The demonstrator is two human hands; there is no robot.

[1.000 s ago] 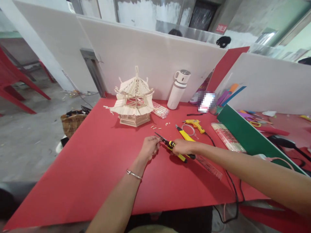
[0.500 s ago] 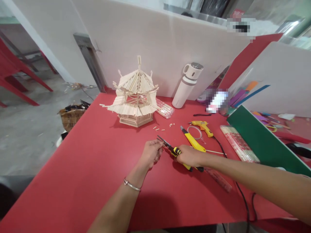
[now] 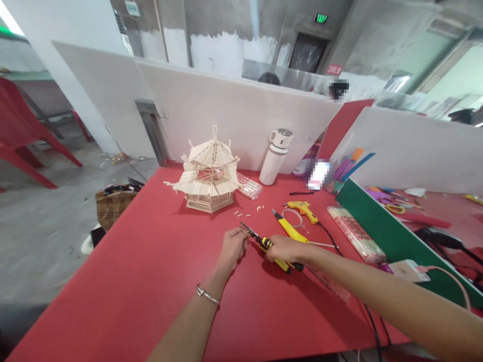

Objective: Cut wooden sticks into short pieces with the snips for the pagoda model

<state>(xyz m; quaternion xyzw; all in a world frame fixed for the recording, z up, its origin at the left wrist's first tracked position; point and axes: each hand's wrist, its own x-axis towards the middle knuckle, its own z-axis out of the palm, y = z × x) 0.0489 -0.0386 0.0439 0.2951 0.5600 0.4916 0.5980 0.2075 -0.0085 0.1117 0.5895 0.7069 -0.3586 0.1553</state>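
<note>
Both hands meet at pliers, stick-built pagoda beyond

Near edge: bare red table (image 3: pixel 169 286), forearms reaching over it. Left hand (image 3: pixel 233 247): fingers curled, thumb and fingertips pinched right by the pliers' jaws; anything between them too small to tell. Probably steadying something there. Right hand (image 3: pixel 284 249): clenched around the handles of the yellow-and-black pliers (image 3: pixel 266 244), tip angled toward the left fingertips, likely so both hands meet at one spot. Pliers are mid-table, in front of the pagoda.

Just past the right hand: yellow utility knife (image 3: pixel 291 229), then yellow glue gun (image 3: pixel 305 211), presumably parked within easy reach. Wrapped stick bundle (image 3: pixel 354 234) lies along the green board (image 3: pixel 372 217). Beyond the pliers, scattered stick bits (image 3: pixel 240 215), look like offcuts. Farther, pagoda model (image 3: pixel 206 187) upright, apart from both hands, likely kept out of the way. White flask (image 3: pixel 272 163) stands near the partition (image 3: pixel 188 100).
</note>
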